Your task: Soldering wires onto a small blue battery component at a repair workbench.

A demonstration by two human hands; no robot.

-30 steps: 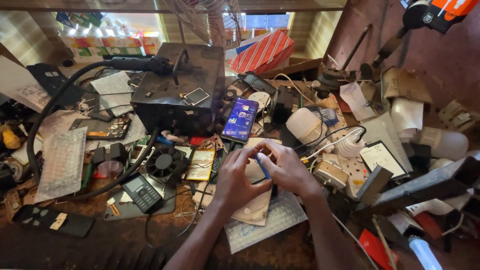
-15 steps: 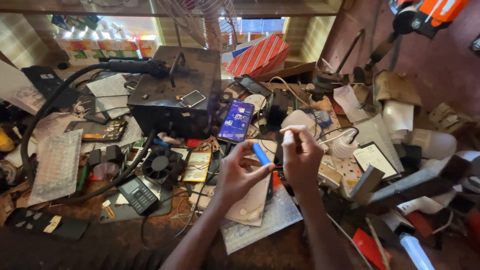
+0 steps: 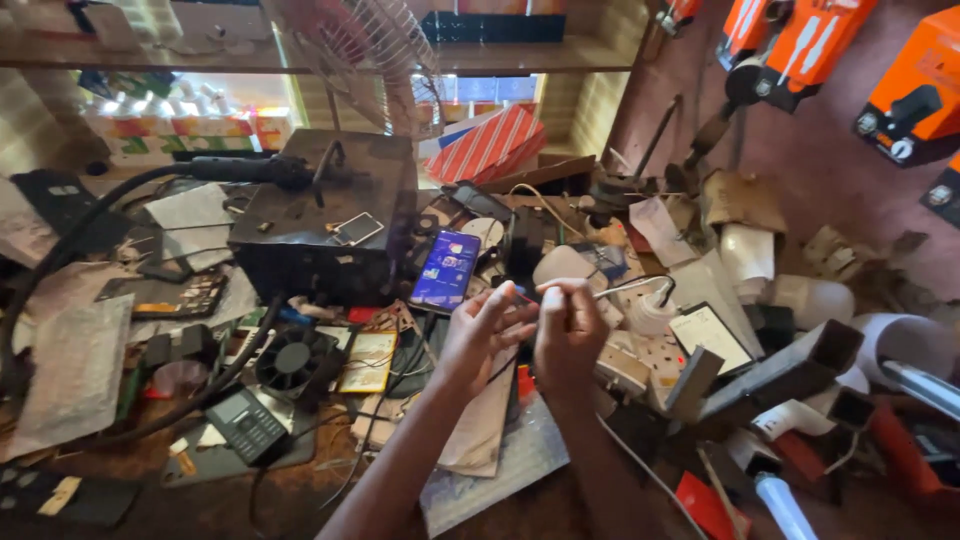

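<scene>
I look down on a crowded repair bench under a wooden shelf, with orange power tools hung on the reddish wall at far right. Far left of my hands lies a clear plastic bag, and a thick black cable loops above it. Nearer, down and left of my left hand, sit a black desk calculator and a small black cooling fan. Above the fan stands a black metal box. Just up and left of my left hand, a lit smartphone leans against that box.

My left hand is raised over the bench, fingers spread and apart, with a thin dark wire running down across its palm side. My right hand sits just beside it, thumb and fingers pinched together on a slender pale tool that extends to the right. Whether the tool tip meets the wire I cannot tell.

Right of my right hand lie a white tablet-like panel and a grey rectangular metal tube.
</scene>
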